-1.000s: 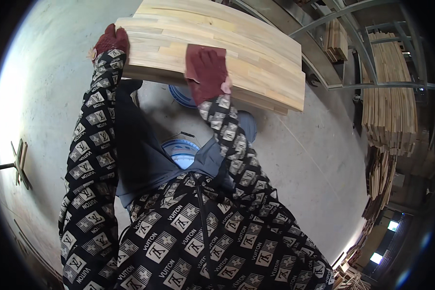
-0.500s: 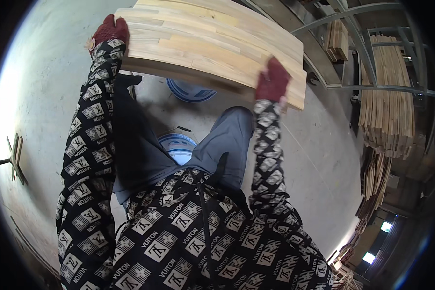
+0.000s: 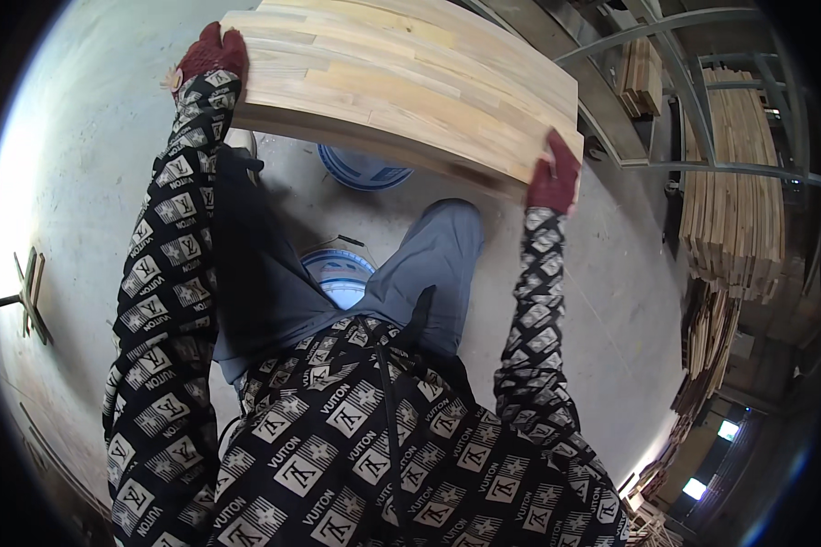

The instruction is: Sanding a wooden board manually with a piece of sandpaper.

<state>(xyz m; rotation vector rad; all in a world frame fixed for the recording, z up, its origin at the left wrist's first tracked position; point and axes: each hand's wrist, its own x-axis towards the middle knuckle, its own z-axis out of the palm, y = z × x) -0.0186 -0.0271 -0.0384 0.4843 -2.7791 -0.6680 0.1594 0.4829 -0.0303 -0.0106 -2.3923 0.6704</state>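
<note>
A pale wooden panel [image 3: 383, 73] made of glued strips lies across in front of my knees, with what looks like another layer showing under its right end. My left hand [image 3: 212, 56], in a dark red glove, is closed round the panel's left edge. At the near right corner my right hand [image 3: 555, 178], gloved the same, holds the panel's right end, its thumb apart from the fingers. The undersides of both hands' grips are hidden.
Below the panel stands a blue and white bucket [image 3: 365, 169]; another bucket [image 3: 339, 273] with a wire handle is between my legs. A metal rack [image 3: 666, 164] and stacked wooden boards [image 3: 732, 182] line the right side. A crossed stand [image 3: 29, 296] is at far left.
My right hand has moved right along the panel to its right end corner. The panel has shifted very slightly to the right, and my left hand stays on its left edge.
</note>
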